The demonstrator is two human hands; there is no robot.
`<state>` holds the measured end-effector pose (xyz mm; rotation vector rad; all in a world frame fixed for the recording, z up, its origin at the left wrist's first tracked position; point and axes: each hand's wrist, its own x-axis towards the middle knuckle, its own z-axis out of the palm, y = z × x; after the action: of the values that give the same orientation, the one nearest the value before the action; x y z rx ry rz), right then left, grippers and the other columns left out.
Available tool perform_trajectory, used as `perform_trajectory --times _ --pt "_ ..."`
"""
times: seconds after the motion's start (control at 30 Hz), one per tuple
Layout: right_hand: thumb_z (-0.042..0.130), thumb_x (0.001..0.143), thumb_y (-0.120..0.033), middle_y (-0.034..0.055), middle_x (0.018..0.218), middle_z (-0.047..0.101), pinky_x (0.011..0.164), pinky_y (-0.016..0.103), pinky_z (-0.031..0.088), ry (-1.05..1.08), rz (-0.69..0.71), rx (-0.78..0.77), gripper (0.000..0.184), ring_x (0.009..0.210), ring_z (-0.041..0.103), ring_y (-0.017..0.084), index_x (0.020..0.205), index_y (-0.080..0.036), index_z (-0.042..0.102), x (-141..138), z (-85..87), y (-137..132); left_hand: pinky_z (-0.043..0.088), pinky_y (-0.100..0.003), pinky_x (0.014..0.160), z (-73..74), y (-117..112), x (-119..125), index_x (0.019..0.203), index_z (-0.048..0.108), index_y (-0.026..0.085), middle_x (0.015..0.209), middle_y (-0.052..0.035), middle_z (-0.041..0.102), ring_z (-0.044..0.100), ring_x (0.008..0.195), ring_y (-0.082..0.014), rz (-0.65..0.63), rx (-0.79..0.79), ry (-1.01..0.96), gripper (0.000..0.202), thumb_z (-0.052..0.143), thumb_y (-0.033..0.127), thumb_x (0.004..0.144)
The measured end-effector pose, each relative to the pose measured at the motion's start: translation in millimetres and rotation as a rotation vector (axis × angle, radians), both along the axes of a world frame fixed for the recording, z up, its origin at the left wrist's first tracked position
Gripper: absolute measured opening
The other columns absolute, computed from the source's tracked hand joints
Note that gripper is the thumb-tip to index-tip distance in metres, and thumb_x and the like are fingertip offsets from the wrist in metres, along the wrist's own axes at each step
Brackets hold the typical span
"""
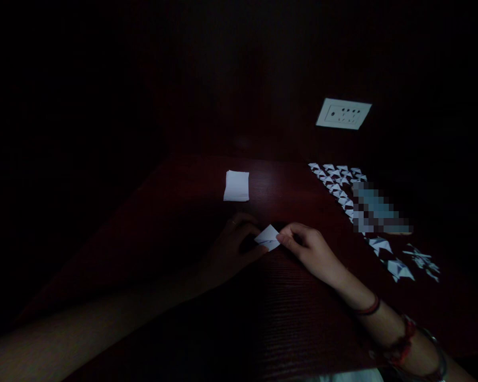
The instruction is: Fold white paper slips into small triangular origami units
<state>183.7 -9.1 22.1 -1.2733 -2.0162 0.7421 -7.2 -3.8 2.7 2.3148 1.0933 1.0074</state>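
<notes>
Between my two hands is a small folded piece of white paper [270,235], diamond-shaped from this angle, with a crease or flap line across it. My left hand [239,241], in deep shadow with a ring on one finger, grips its left and lower edge with the thumb at the bottom. On the other side, my right hand [305,241] pinches the right corner between thumb and fingers. Beyond the hands lies a stack of square white paper sheets [236,185] on the dark red table [287,297].
Rows of small folded paper pieces [336,185] run along the table's right side, with larger-looking ones [399,269] nearer me. Thin paper scraps [422,260] lie beside them. A pixelated, blurred-out object [378,207] rests there too. A white socket panel [343,113] is on the back wall.
</notes>
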Motion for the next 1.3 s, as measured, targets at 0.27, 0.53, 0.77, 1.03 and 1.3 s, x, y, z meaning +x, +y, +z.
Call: perform_trajectory --times 0.27,0.53,0.77,1.03,1.3 --pt "0.050 0.075 -0.027 -0.0006 0.061 0.055 0.055 0.022 0.037 -0.194 -0.035 -0.083 0.017 0.057 0.049 0.011 0.063 -0.016 0.055 1.3 -7.7 3.1 0.036 -0.039 0.089 -11.5 2.7 0.1 0.099 0.048 0.020 0.114 -0.0055 0.035 0.034 0.108 -0.0225 0.137 0.125 0.133 0.031 0.058 0.015 0.070" --pt "0.050 0.078 -0.017 0.0042 0.088 0.053 0.071 0.024 0.041 -0.290 0.148 0.206 0.020 0.078 0.052 0.013 0.096 -0.019 0.058 7.3 -10.1 -0.4 0.032 -0.041 0.093 -9.0 1.5 -1.7 0.085 0.057 0.019 0.119 -0.0026 0.039 0.031 0.114 -0.0223 -0.064 0.272 0.277 0.011 0.052 0.016 0.077" --pt "0.046 0.082 -0.021 0.0043 0.084 0.054 0.073 0.028 0.037 -0.578 0.309 0.454 0.017 0.079 0.048 0.014 0.084 -0.017 0.062 10.2 -5.3 -0.4 0.031 -0.040 0.095 -9.4 4.7 -4.9 0.083 0.060 0.019 0.121 -0.0021 0.041 0.027 0.117 -0.0222 -0.141 0.301 0.293 0.011 0.054 0.027 0.078" --pt "0.042 0.084 -0.016 0.0035 0.078 0.054 0.071 0.029 0.032 -0.748 0.374 0.686 0.017 0.073 0.045 0.014 0.081 -0.016 0.059 6.5 -6.6 5.3 0.035 -0.037 0.092 -8.9 6.6 -3.7 0.087 0.060 0.019 0.113 -0.0027 0.047 0.034 0.113 -0.0204 -0.124 0.416 0.314 0.010 0.054 0.021 0.079" --pt "0.040 0.085 -0.015 0.0035 0.074 0.053 0.069 0.030 0.031 -0.806 0.387 0.783 0.018 0.074 0.045 0.015 0.077 -0.015 0.056 5.6 -9.6 7.7 0.033 -0.037 0.094 -11.3 11.1 -6.2 0.088 0.056 0.018 0.114 -0.0036 0.045 0.035 0.112 -0.0190 -0.106 0.380 0.281 0.011 0.048 0.016 0.081"
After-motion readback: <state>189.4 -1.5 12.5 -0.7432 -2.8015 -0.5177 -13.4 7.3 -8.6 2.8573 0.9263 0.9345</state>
